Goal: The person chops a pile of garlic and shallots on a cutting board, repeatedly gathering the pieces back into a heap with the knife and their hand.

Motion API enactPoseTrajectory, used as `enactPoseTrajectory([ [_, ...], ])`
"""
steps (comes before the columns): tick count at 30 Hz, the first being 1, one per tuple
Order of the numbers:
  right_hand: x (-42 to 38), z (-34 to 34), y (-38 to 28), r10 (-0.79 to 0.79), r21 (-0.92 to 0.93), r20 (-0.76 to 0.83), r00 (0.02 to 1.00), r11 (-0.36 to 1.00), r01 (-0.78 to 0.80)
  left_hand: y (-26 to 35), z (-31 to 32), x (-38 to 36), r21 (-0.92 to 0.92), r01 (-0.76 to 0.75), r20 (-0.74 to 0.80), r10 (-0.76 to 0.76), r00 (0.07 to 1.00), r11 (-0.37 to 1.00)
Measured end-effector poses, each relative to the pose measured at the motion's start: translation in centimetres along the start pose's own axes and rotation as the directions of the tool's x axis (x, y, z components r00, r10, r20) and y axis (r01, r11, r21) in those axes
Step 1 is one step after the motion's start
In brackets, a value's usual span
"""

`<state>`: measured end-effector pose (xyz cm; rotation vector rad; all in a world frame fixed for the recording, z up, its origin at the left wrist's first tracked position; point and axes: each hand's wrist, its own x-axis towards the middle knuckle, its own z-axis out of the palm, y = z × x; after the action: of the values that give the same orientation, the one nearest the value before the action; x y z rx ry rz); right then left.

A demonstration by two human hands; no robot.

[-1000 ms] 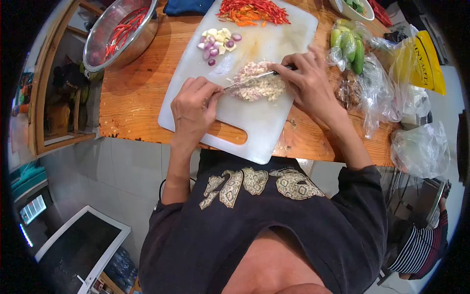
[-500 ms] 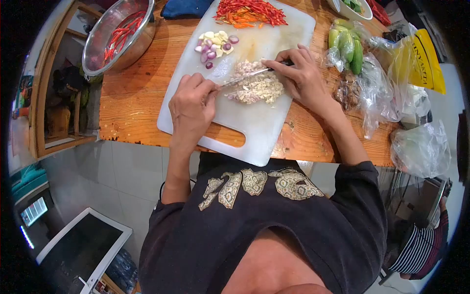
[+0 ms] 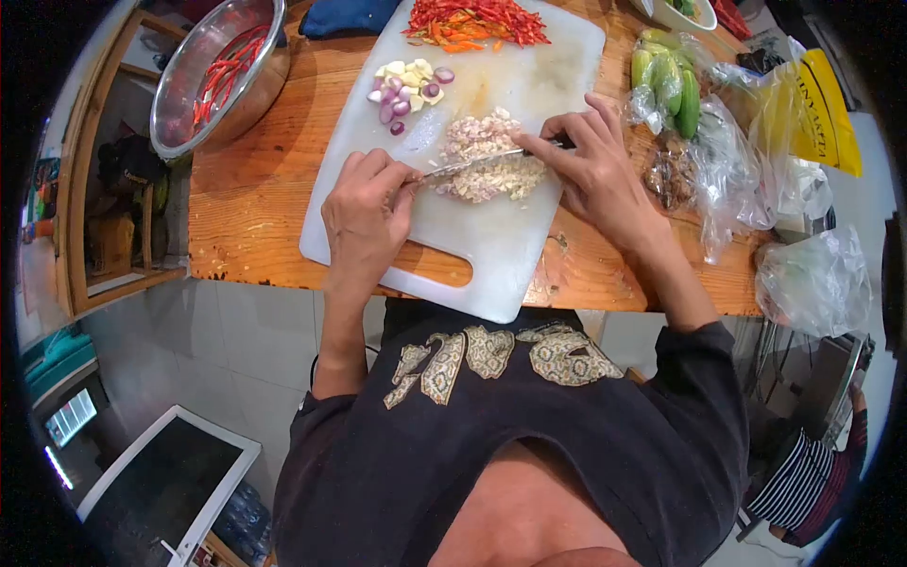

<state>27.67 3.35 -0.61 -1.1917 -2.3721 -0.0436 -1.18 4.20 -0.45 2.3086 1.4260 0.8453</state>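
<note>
A knife [image 3: 477,162] lies across a pile of finely chopped garlic and shallot [image 3: 501,180] on the white cutting board [image 3: 435,227]. My left hand [image 3: 367,203] pinches the blade's tip end. At the other end, my right hand [image 3: 595,165] grips the dark handle, with some fingers raised. Whole peeled garlic and shallots [image 3: 408,87] sit on the board's left side, beyond the chopped pile. Sliced red and orange chilies [image 3: 477,21] are heaped at its far end.
A metal bowl with red chilies [image 3: 274,71] stands at the left. Bagged cucumbers [image 3: 667,85], clear plastic bags [image 3: 727,161] and a yellow bag [image 3: 822,118] are at the right. Another person in a striped top [image 3: 803,482] is at lower right.
The knife has shifted slightly nearer to me over the chopped pile, and more of the pile shows beyond the blade. Both hands remain on the knife.
</note>
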Motion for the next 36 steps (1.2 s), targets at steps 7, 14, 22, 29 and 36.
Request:
enactPoseTrajectory([
  [7,-0.7,-0.1,1.5,0.034,0.064,-0.020,0.999,0.997,-0.032,0.8,0.5,0.9,0.011,-0.039,-0.023,0.039,0.999,0.999],
  [14,-0.2,-0.2,1.7,0.011,0.057,-0.052,0.999,0.998,-0.008,0.9,0.7,0.8,0.037,-0.036,-0.024,0.037,0.999,0.999],
  [22,0.5,1.1,3.3,-0.015,0.087,-0.052,0.999,0.996,0.020,1.0,1.2,0.7,0.051,0.005,-0.015,-0.004,1.000,0.999],
  [29,1.7,1.9,4.7,-0.025,0.106,-0.004,1.000,0.994,0.026,1.0,1.2,0.8,0.042,0.024,-0.034,-0.023,0.999,0.999],
  [36,2.5,2.7,5.0,-0.039,0.164,-0.030,0.999,0.985,0.044,0.2,1.1,1.9,0.076,-0.001,-0.088,0.007,0.996,0.997],
])
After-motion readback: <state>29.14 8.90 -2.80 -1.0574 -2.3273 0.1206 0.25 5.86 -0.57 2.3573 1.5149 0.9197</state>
